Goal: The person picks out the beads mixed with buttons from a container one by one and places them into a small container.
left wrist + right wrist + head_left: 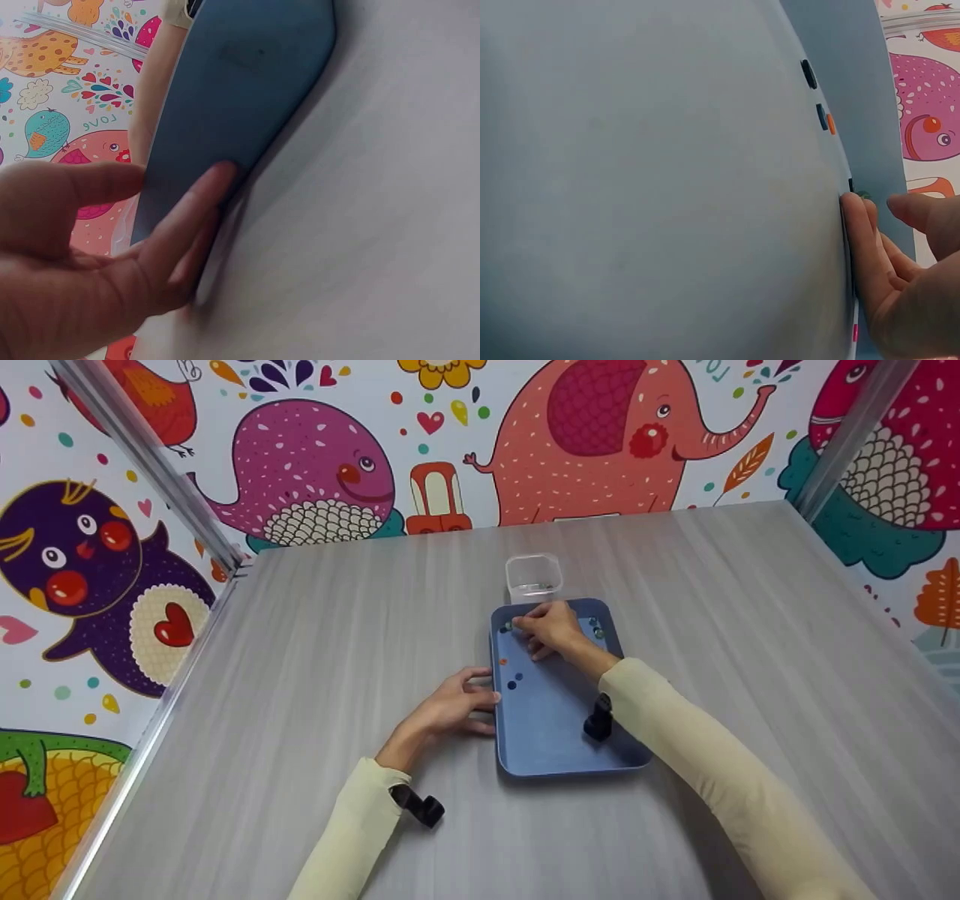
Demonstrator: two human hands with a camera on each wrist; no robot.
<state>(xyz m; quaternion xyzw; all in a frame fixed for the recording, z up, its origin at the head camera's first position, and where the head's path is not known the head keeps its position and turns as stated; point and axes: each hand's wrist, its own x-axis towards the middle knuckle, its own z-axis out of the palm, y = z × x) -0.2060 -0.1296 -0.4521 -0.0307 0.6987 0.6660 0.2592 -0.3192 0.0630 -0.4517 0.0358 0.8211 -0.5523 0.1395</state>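
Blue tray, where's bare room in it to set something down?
The near end of the tray is bare, between the two nearest dark pieces and the near rim, left of the right wrist camera. The far end is crowded: small pieces sit near both corners, with the right hand between.

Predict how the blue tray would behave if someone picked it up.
The blue tray would probably stay stiff: its raised walls look straight and moulded. If tilted, it might let the small pieces slide, since they lie scattered on its flat floor.

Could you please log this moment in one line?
left hand: touching blue tray | right hand: in tray, by small pieces | clear container: beyond tray
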